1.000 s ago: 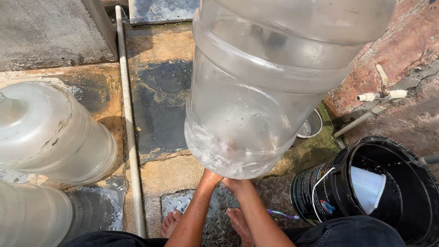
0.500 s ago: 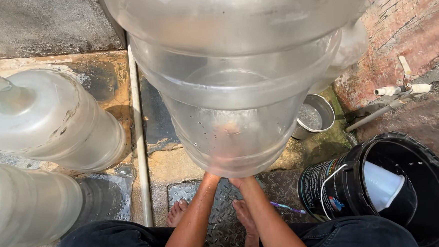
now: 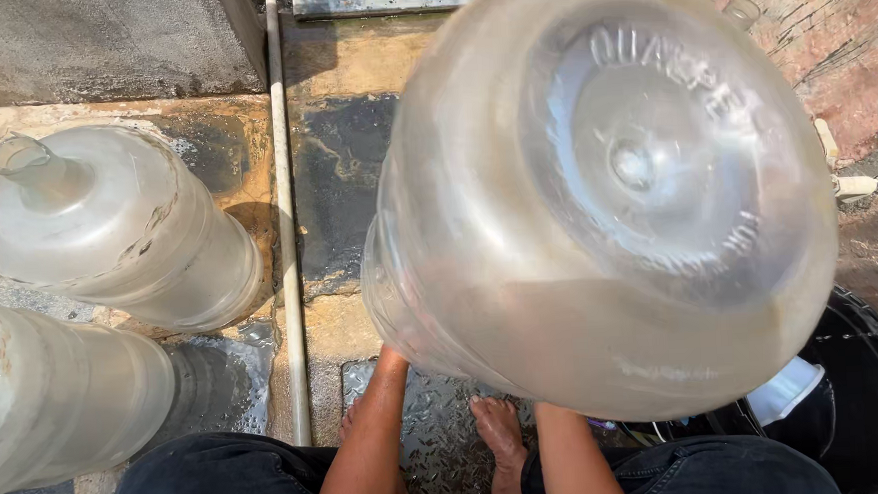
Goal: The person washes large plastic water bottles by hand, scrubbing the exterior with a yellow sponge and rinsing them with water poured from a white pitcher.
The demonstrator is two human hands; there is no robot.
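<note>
Both forearms reach under the big clear water jug (image 3: pixel 597 199) filling the frame's right, base tipped toward the camera; the hands are hidden, so their grip cannot be told.

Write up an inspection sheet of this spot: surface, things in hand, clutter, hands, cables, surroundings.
Surface: wet, stained concrete floor; a ridged metal plate under bare feet.
Things in hand: large clear water jug held up, its base turned toward the camera, a little water inside.
Clutter: two more clear jugs on the left, one upright, one nearer; black bucket at right with a white scoop in it.
Hands: both hidden behind the held jug; only the left forearm and right forearm show, reaching up to it.
Cables: nothing seen; a thin pipe runs along the floor.
Surroundings: reddish wall at right, grey slab at top left.
</note>
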